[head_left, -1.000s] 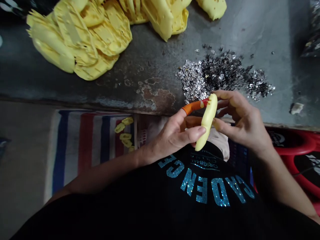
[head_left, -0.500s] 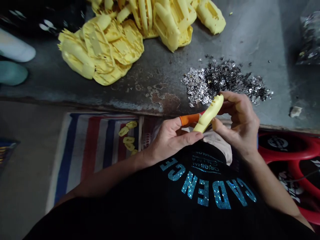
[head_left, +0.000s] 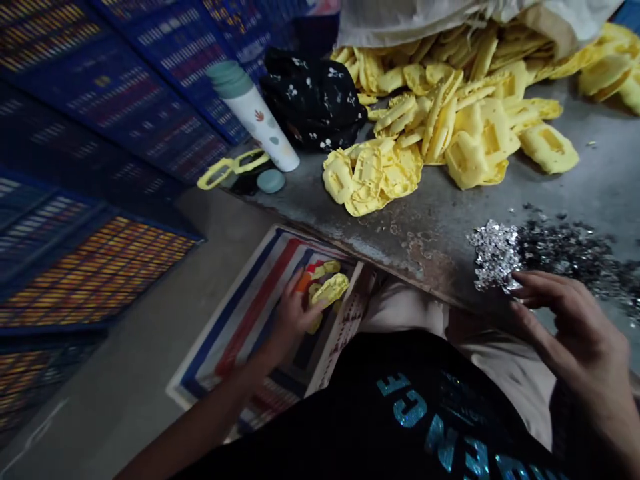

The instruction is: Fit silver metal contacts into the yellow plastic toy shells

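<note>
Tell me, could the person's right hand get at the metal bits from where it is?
Probably yes: the right hand is already at the near edge of the metal bits, and nothing visible lies between them.

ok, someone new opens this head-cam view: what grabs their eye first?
Probably the big heap of yellow molded parts across the back of the grey worktop. Next, the glinting pile of small metal pieces near the front edge, with the right hand's fingers close by. Lower down, the left hand holds a yellow piece over a red, white and blue striped sheet.
</note>
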Demonstrator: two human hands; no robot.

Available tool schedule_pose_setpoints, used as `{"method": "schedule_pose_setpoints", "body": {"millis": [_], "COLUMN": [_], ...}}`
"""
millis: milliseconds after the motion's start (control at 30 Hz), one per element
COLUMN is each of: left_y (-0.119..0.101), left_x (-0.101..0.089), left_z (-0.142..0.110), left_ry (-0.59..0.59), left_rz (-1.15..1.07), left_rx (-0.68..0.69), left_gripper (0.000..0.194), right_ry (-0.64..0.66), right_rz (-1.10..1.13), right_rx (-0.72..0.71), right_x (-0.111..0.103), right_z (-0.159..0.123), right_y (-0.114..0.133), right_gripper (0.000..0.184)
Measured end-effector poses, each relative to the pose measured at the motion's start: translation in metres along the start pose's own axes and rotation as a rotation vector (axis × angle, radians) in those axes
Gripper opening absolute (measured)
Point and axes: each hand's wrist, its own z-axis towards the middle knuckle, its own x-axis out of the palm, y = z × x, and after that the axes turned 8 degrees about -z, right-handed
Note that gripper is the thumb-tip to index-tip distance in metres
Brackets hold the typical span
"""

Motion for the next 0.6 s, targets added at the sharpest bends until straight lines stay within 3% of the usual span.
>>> {"method": "schedule_pose_setpoints", "body": {"millis": [100,200,267,333,400,500,600], "left_y": [-0.027,-0.075,-0.103,-0.120,-0.126,-0.128,-0.140], "left_x": [0.010,0.053,0.088,0.116,0.131,0.129,0.111], "left_z": [0.059,0.127,0.167,0.195,0.214,0.231,0.242], "left_ry": [0.017,0.152,0.235,0.332,0.384,0.334,0.219], "left_rz": [0.107,0.341,0.438,0.456,0.446,0.302,-0.099], "left_rx": [0.166,0.526,0.670,0.700,0.700,0.660,0.535], "left_gripper": [0.060,0.059,0.067,0.069,0.050,0.030,0.046], "right_ry": [0.011,0.003,-0.003,-0.010,-0.029,-0.065,-0.071], "right_rz": [-0.009,-0.001,0.004,-0.006,-0.034,-0.039,0.036], "right_rx": [0.018,0.012,0.035,0.119,0.220,0.307,0.330], "right_x": [-0.004,-0.010,-0.018,-0.028,-0.038,-0.045,-0.043], "right_z": [0.001,-0.001,-0.008,-0.020,-0.035,-0.053,-0.059], "right_y": [0.002,0.013,0.018,0.017,0.012,0.001,-0.004], "right_gripper": [0.025,0.019,0.021,0.020,0.018,0.019,0.015]}}
